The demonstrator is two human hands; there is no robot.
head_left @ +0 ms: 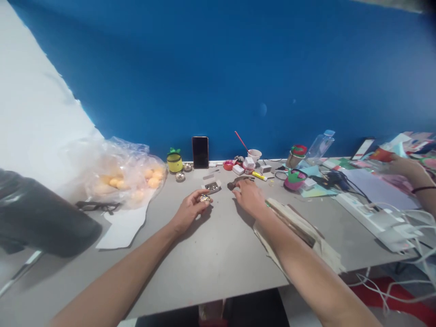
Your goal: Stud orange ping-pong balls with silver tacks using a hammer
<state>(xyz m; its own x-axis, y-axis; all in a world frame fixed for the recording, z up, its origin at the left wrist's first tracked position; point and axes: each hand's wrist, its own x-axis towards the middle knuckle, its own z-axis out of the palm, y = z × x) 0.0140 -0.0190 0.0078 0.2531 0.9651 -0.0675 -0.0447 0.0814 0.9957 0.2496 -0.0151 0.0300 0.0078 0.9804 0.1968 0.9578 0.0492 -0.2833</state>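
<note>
Reaching from the near left, the left hand (188, 210) rests low over the worktop (211, 254), fingers clamped on a shiny metallic ball (205, 198) just on the near side of a small open box (212, 185). The right hand (250, 198), palm down, extends to a dark item (232, 185) right of that box; whether its fingers grip it cannot be told. A cream cloth (327, 255) lies under the right forearm (293, 245), and a smartphone (200, 152) stands upright by the far blue wall (218, 81).

The left hand (189, 210) holds a shiny metallic ball (205, 198) near a small open box (215, 190); the right hand (250, 198) touches a dark object (231, 185).
</note>
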